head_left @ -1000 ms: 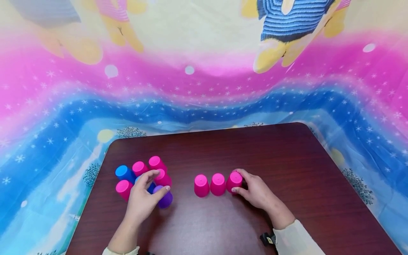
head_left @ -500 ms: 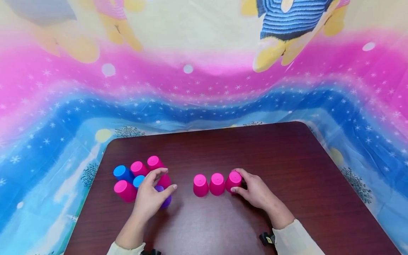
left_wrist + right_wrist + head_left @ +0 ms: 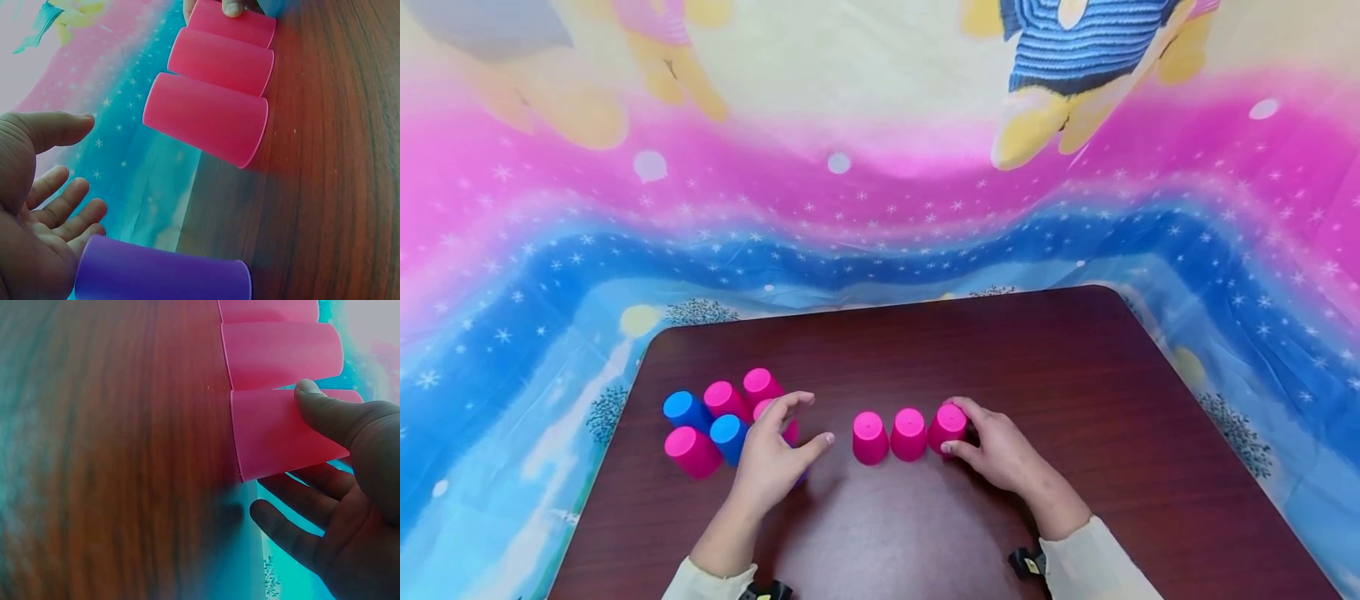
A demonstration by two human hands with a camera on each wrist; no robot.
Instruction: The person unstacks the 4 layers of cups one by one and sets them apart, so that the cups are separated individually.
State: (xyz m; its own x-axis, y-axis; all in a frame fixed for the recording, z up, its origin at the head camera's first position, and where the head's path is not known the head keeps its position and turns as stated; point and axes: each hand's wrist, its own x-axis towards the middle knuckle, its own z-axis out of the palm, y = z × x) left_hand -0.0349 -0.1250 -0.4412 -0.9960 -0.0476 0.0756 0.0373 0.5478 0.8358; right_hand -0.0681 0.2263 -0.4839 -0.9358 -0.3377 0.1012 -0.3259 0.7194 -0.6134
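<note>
Three pink cups stand upside down in a row mid-table: a left one point(image 3: 870, 442), a middle one point(image 3: 908, 437) and a right one point(image 3: 943, 427). My right hand point(image 3: 1000, 450) grips the right one, thumb in front and fingers behind, as the right wrist view confirms. Between the row and a cluster of cups, my left hand point(image 3: 775, 462) hovers with its fingers spread, holding nothing. A purple cup point(image 3: 162, 272) stands close by that hand; in the head view the hand mostly hides it.
The cluster at left has a back blue cup point(image 3: 687, 411), a front blue cup point(image 3: 728, 437), a near pink cup point(image 3: 692, 454) and several more pink ones, all upside down. A brown table point(image 3: 1000, 358) bears everything. A printed cloth point(image 3: 880, 208) hangs behind it.
My left hand has moved right, away from the cluster and towards the pink row, uncovering the front blue cup. My right hand keeps its hold on the right pink cup.
</note>
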